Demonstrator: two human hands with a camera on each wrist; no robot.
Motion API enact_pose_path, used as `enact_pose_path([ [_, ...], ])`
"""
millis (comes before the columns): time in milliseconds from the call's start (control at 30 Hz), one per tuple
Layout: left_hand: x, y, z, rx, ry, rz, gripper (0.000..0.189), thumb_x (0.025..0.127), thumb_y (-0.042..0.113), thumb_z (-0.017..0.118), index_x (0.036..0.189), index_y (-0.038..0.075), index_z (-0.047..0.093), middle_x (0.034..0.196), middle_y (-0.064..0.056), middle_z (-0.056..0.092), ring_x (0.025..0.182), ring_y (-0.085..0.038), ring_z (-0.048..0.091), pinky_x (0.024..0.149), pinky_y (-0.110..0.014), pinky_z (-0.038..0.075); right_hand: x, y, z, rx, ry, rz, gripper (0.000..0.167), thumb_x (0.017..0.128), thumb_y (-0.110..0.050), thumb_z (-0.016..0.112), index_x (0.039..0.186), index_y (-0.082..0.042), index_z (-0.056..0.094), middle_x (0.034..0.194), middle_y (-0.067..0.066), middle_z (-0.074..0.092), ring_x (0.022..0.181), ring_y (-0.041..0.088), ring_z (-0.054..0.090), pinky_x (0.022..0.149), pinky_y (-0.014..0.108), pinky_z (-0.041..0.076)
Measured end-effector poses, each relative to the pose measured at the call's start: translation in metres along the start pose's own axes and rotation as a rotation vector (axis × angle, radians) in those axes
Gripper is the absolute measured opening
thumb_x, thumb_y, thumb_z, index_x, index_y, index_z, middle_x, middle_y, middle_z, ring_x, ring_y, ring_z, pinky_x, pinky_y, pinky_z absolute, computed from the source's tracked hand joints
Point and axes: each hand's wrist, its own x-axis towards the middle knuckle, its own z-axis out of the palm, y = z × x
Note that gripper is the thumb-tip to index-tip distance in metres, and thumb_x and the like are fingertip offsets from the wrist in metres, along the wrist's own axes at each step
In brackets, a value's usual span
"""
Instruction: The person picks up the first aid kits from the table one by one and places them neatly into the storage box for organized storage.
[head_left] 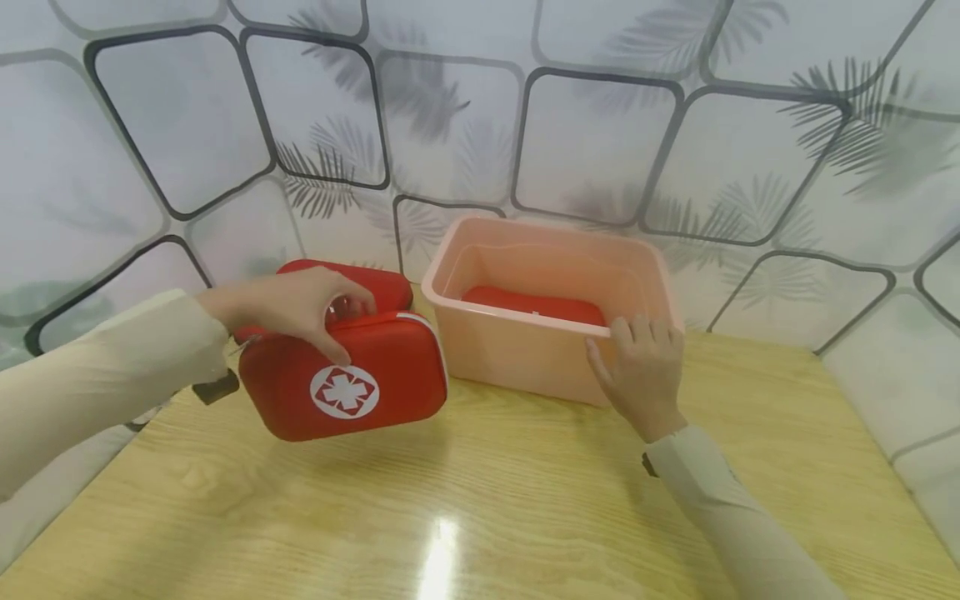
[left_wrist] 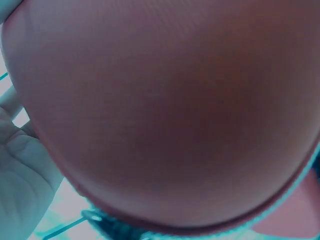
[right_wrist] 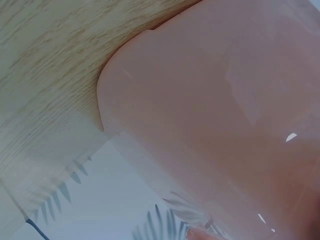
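My left hand (head_left: pixel 296 302) grips a red zippered first aid case (head_left: pixel 408 367) by its top edge, thumb on the front above a white cross emblem. The case is tilted and appears raised off the table. Its red surface fills most of the left wrist view, with part of the palm (left_wrist: pixel 25 175) at the left. Behind it lies another red case (head_left: pixel 386 287), partly hidden. My right hand (head_left: pixel 647 375) rests over the front rim of a pink plastic bin (head_left: pixel 510 354), near its right corner. Inside the bin lies a red case (head_left: pixel 536 304).
A wood-grain table (head_left: pixel 480 492) carries everything. Pale wall covering (head_left: pixel 457 125) with dark rounded outlines and leaf shapes rises behind and at both sides. In the right wrist view the bin's wall (right_wrist: pixel 200 100) stands on the tabletop (right_wrist: pixel 50 75).
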Motion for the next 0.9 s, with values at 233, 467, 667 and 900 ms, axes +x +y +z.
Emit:
enact_pose_path([
  [233,0.004,0.025,-0.036,-0.003,0.045,0.041,0.044,0.067,0.025,0.081,0.103,0.016,0.059,0.087,-0.005,0.061,0.08,-0.019,0.059,0.067,-0.029,0.052,0.0,0.0,0.0,-0.001,-0.002,-0.003,0.048,0.09,-0.047,0.041,0.075,-0.002,0.048,0.067,0.015,0.047,0.064,0.036,0.044,0.062,0.046,0.033],
  [467,0.013,0.046,-0.065,0.116,0.064,0.028,0.05,0.068,0.03,0.079,0.111,0.016,0.057,0.099,-0.007,0.062,0.088,-0.02,0.06,0.071,-0.031,0.052,0.0,0.001,0.0,-0.001,0.006,0.001,0.048,0.089,-0.047,0.042,0.076,-0.001,0.048,0.068,0.016,0.047,0.064,0.036,0.044,0.062,0.046,0.032],
  [667,0.032,0.055,-0.083,0.161,-0.012,0.002,0.048,0.07,0.033,0.078,0.11,0.015,0.058,0.101,-0.007,0.061,0.094,-0.021,0.058,0.073,-0.03,0.051,-0.001,0.0,0.0,-0.001,0.001,0.005,0.047,0.089,-0.046,0.043,0.076,-0.002,0.049,0.069,0.016,0.048,0.064,0.037,0.044,0.063,0.047,0.033],
  [900,0.056,0.068,-0.099,0.123,-0.111,-0.044,0.049,0.069,0.028,0.08,0.109,0.012,0.056,0.101,-0.01,0.06,0.085,-0.021,0.062,0.074,-0.03,0.053,0.0,0.0,0.0,0.005,0.005,0.002,0.047,0.089,-0.046,0.043,0.076,-0.001,0.049,0.068,0.016,0.048,0.064,0.037,0.046,0.063,0.047,0.034],
])
